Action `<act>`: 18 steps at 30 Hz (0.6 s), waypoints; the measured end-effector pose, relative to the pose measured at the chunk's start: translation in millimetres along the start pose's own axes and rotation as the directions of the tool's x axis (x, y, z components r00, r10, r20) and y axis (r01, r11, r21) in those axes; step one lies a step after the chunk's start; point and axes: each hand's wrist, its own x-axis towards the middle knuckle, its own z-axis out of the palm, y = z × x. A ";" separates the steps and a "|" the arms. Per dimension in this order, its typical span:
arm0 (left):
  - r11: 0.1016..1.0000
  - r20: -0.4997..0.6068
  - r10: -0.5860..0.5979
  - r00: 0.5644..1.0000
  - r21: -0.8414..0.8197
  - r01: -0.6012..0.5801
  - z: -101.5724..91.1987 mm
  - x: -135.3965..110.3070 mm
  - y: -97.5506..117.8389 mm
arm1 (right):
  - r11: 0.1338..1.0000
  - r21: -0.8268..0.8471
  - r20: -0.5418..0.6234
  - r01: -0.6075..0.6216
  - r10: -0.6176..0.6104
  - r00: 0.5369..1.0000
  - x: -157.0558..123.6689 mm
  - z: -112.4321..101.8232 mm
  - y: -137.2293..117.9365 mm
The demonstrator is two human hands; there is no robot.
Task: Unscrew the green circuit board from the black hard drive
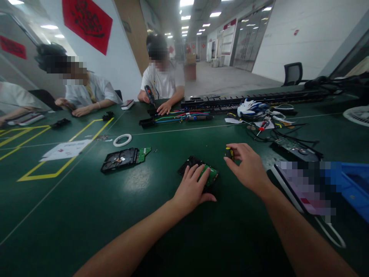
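Note:
My left hand (192, 188) lies on a black hard drive with a green circuit board (213, 176). Its fingers are stretched over the drive and the thumb sticks out to the side, so part of the drive is hidden. To the right of it, raised above the table, my right hand (249, 165) pinches a small screwdriver (229, 153) by its black and yellow handle. The screwdriver's tip cannot be made out. A second black drive (119, 159) with a green board (144, 154) at one end lies to the left, a few tiny screws beside it.
On the green table (138, 215) are a white tape roll (122, 140), paper (66, 150), and a red screwdriver (261, 129) among cables and gloves (250, 109). A phone-like device (300, 192) and blue bin (354, 184) flank my right arm. Across, a person (163, 82) holds a power screwdriver (150, 95).

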 end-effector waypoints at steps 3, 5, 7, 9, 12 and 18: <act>0.990 -0.085 -0.127 0.988 -0.066 0.121 -2.3 -3.8 13.2 | 0.999 0.025 -0.096 0.025 -0.023 0.995 -0.4 -7.0 -13.2; 0.981 -0.119 -0.163 0.979 -0.121 0.149 -12.6 -1.1 18.4 | 0.995 0.100 -0.156 0.029 -0.013 0.988 -2.3 -7.5 -26.3; 0.980 -0.148 -0.134 0.980 -0.169 0.109 -28.3 7.2 20.3 | 0.973 0.227 -0.142 0.038 -0.005 0.990 -5.5 -3.9 -41.6; 0.969 -0.188 -0.092 0.978 -0.242 0.045 -45.4 18.8 20.6 | 0.950 0.307 -0.107 0.061 -0.029 0.994 -9.1 2.3 -56.7; 0.950 -0.236 -0.118 0.965 -0.311 0.040 -67.0 34.0 21.0 | 0.941 0.327 -0.150 0.086 -0.038 0.988 -12.1 10.7 -72.2; 0.960 -0.207 -0.157 0.966 -0.261 0.100 -99.0 39.2 -9.3 | 0.941 0.335 0.013 0.039 -0.046 0.999 -11.7 14.1 -52.0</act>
